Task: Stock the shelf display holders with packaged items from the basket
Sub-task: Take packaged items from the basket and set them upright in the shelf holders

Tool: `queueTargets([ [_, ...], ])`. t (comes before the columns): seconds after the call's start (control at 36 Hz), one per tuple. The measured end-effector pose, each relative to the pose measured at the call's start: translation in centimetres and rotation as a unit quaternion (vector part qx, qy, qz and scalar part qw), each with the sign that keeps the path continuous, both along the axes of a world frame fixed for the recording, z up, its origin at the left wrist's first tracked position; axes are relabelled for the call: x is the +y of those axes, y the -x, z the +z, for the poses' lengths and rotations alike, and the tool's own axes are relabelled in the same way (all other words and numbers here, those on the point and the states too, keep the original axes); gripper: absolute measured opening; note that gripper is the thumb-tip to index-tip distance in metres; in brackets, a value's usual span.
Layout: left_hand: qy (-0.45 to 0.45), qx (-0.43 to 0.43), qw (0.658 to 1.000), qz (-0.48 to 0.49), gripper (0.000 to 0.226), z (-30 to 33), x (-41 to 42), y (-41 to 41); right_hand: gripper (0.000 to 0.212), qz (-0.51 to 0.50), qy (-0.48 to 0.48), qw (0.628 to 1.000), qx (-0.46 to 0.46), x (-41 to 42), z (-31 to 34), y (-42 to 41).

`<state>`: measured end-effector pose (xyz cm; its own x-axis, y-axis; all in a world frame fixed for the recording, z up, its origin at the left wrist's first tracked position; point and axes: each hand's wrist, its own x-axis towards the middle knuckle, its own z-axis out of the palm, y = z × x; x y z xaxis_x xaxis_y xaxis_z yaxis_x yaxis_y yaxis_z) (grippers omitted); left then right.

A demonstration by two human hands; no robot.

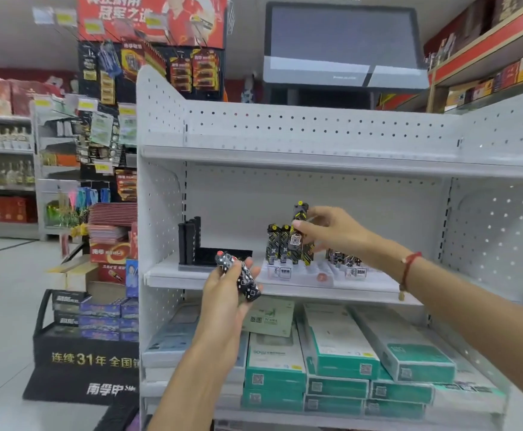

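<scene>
Now a slim black packet with yellow markings and a white code label [297, 234] is going into the white plastic display holder [297, 272] on the middle shelf, tilted, its foot just above a slot beside two matching packets already standing upright [278, 244]. The right hand [325, 228] pinches it, fingers closed on its upper half. Seating it likely calls for straightening it and pressing down. The left hand [229, 287] waits in front of the white metal shelf [173, 278], fingers wrapped round a small bunch of black packets with white squares and a red cap [241, 275]. No basket is in view.
</scene>
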<state>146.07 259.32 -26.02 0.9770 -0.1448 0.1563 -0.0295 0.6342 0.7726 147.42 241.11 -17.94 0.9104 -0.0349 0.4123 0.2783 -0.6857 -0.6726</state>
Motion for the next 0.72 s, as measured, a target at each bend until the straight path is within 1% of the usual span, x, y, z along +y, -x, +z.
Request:
queueTargets([
  [0.03,0.001,0.001,1.0,0.001,0.027,0.0,0.1,-0.1,0.02,-0.011,0.042,0.999,-0.016,0.2,0.1,-0.4],
  [0.08,-0.005,0.001,1.0,0.003,0.026,-0.2,0.4,-0.3,0.018,-0.043,0.111,0.992,-0.042,0.3,0.2,-1.2],
  [0.11,-0.009,0.0,1.0,0.005,0.027,-0.3,0.5,-0.4,0.021,-0.049,0.128,0.989,-0.045,0.3,0.2,-1.5],
  [0.17,-0.014,0.003,1.0,0.008,0.027,-0.5,0.7,-0.6,0.036,-0.044,0.148,0.987,-0.037,0.3,0.1,-2.1],
  [0.19,-0.017,0.004,1.0,0.009,0.028,-0.5,0.7,-0.6,0.037,-0.046,0.17,0.983,-0.044,0.2,0.1,-2.4],
  [0.28,-0.018,0.006,1.0,0.013,0.031,-0.4,0.9,-0.8,0.03,-0.032,0.231,0.97,-0.073,0.1,-0.1,-2.8],
  [0.39,-0.008,0.009,1.0,0.014,0.026,-0.4,0.9,-0.9,0.024,-0.007,0.296,0.953,-0.065,-0.1,-0.3,-3.2],
  [0.47,-0.006,0.014,1.0,0.013,0.024,-0.3,0.7,-0.9,0.02,0.014,0.328,0.942,-0.062,-0.3,-0.1,-3.1],
  [0.56,-0.004,0.023,1.0,0.012,0.025,-0.3,0.6,-1.0,0.027,0.02,0.362,0.93,-0.053,-0.4,0.4,-2.9],
  [0.61,-0.002,0.024,1.0,0.009,0.027,-0.2,0.6,-0.9,0.03,0.023,0.372,0.927,-0.047,-0.6,0.7,-2.9],
  [0.72,-0.002,0.021,1.0,0.005,0.03,-0.3,0.6,-0.8,0.027,0.037,0.371,0.927,-0.043,-0.6,0.9,-3.2],
])
